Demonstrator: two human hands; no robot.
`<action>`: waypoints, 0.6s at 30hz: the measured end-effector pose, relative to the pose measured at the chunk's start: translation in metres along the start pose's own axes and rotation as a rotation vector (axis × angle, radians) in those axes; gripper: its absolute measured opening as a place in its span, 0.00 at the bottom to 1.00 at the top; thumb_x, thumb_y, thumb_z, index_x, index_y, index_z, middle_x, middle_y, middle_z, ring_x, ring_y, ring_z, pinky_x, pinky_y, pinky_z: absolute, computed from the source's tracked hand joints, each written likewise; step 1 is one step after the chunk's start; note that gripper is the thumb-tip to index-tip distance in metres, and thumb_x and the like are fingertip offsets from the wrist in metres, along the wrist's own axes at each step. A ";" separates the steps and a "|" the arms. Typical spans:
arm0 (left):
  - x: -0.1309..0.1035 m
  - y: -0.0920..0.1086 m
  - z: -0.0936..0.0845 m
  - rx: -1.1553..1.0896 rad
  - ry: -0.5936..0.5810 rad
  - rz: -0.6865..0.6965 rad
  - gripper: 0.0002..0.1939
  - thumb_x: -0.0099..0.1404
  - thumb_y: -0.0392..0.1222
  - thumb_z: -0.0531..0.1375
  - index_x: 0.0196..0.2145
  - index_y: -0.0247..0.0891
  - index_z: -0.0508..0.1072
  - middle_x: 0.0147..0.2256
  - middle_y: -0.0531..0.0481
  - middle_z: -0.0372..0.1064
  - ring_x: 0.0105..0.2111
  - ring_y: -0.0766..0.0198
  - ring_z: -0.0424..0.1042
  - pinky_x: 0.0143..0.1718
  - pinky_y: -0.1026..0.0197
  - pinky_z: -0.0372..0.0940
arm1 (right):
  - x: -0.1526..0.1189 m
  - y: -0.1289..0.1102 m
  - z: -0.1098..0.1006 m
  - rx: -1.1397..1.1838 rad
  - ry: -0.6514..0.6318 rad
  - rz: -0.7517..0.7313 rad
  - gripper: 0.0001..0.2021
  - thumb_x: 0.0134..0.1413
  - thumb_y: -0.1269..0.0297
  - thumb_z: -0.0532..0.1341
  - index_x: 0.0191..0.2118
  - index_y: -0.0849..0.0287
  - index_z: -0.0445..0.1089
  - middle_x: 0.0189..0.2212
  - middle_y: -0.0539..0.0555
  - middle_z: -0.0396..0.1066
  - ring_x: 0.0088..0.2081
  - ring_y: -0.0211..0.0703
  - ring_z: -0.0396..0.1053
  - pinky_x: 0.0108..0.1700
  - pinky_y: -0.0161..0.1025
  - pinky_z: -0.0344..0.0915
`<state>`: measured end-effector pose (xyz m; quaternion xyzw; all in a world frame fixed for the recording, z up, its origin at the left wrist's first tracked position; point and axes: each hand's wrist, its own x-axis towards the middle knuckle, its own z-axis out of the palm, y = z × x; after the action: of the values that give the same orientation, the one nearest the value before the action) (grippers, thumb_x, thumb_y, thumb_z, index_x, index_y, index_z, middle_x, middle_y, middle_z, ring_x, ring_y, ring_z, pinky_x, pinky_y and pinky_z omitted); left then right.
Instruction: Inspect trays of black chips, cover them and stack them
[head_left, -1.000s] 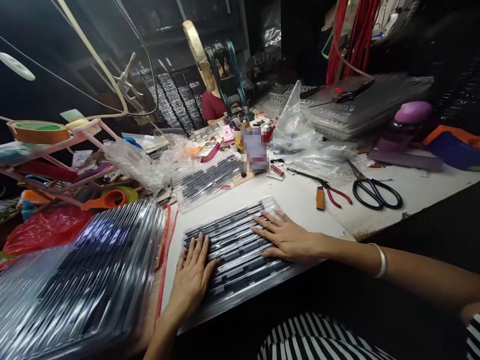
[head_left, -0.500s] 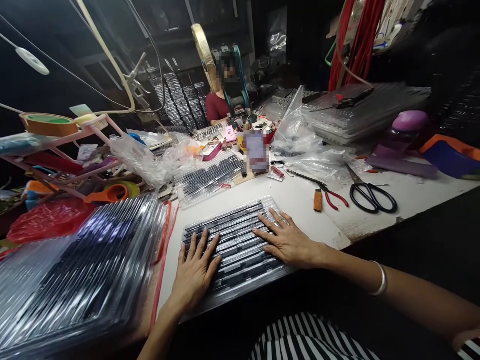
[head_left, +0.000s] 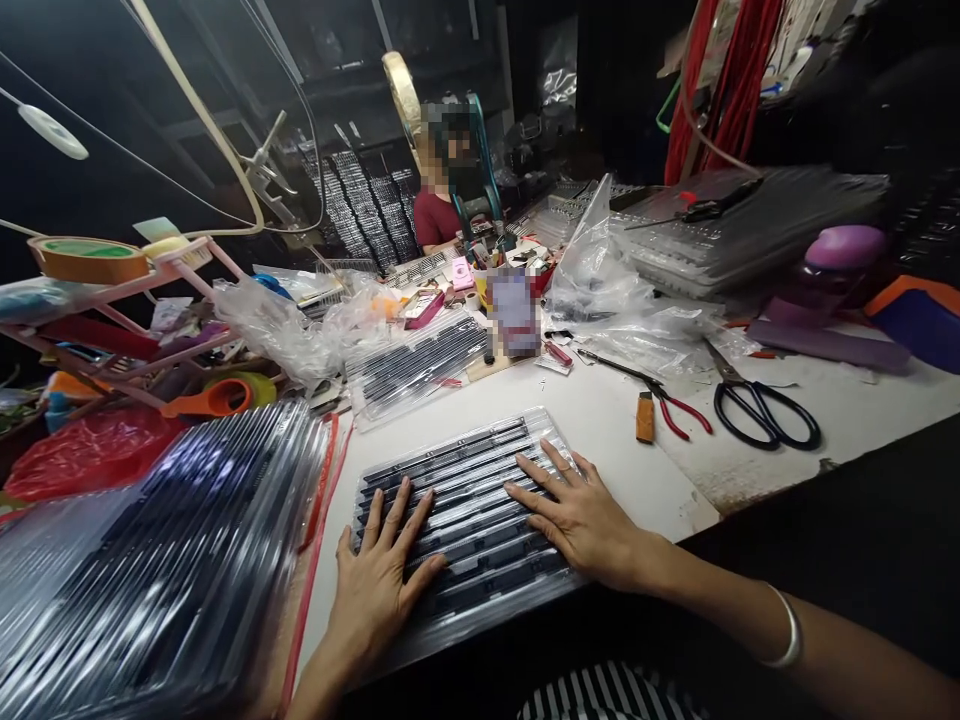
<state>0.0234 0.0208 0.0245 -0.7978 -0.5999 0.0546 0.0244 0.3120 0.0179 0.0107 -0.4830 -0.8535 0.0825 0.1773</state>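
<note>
A clear plastic tray (head_left: 480, 540) with rows of long black strips lies on the white tabletop near the front edge. On its left part rests my left hand (head_left: 382, 580), fingers spread and flat. My right hand (head_left: 574, 510) lies across the tray's right side, its fingers also stretched apart. Neither hand grips anything. Left of the tray stands a large stack of similar filled trays (head_left: 165, 560). Another tray of black strips (head_left: 420, 365) sits farther back on the table.
To the right lie red-handled pliers (head_left: 667, 400), an orange-brown block (head_left: 645, 418) and black-handled scissors (head_left: 765, 405). Crumpled clear plastic bags (head_left: 600, 290) sit behind them. A pink rack with tape rolls (head_left: 90, 258) stands at left. A person in a red shirt (head_left: 435, 220) sits across the table.
The view has shifted slightly, so the tray and hands appear lower. My left hand has slid a little toward the tray's left edge; both palms stay on it.
</note>
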 end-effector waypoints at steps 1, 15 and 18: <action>0.000 -0.001 0.001 0.003 0.003 -0.004 0.29 0.66 0.56 0.47 0.63 0.54 0.47 0.66 0.52 0.38 0.65 0.47 0.36 0.57 0.34 0.44 | -0.001 0.001 0.001 0.021 0.020 0.000 0.20 0.64 0.59 0.49 0.60 0.44 0.58 0.64 0.50 0.49 0.65 0.60 0.41 0.58 0.63 0.49; 0.002 -0.008 0.014 -0.107 0.118 -0.175 0.26 0.68 0.52 0.42 0.62 0.49 0.54 0.66 0.49 0.40 0.65 0.49 0.37 0.52 0.42 0.57 | -0.002 0.008 -0.002 0.080 0.007 -0.055 0.22 0.61 0.62 0.52 0.60 0.53 0.59 0.65 0.52 0.49 0.65 0.61 0.39 0.59 0.64 0.50; 0.003 -0.019 0.014 -0.240 0.143 -0.193 0.27 0.67 0.54 0.44 0.60 0.44 0.59 0.66 0.46 0.38 0.64 0.50 0.43 0.55 0.43 0.57 | -0.002 0.010 -0.002 0.110 0.032 -0.031 0.21 0.62 0.65 0.50 0.60 0.53 0.61 0.64 0.54 0.50 0.66 0.60 0.38 0.60 0.63 0.50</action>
<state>0.0047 0.0283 0.0128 -0.7356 -0.6726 -0.0769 -0.0232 0.3213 0.0215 0.0090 -0.4602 -0.8522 0.1189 0.2185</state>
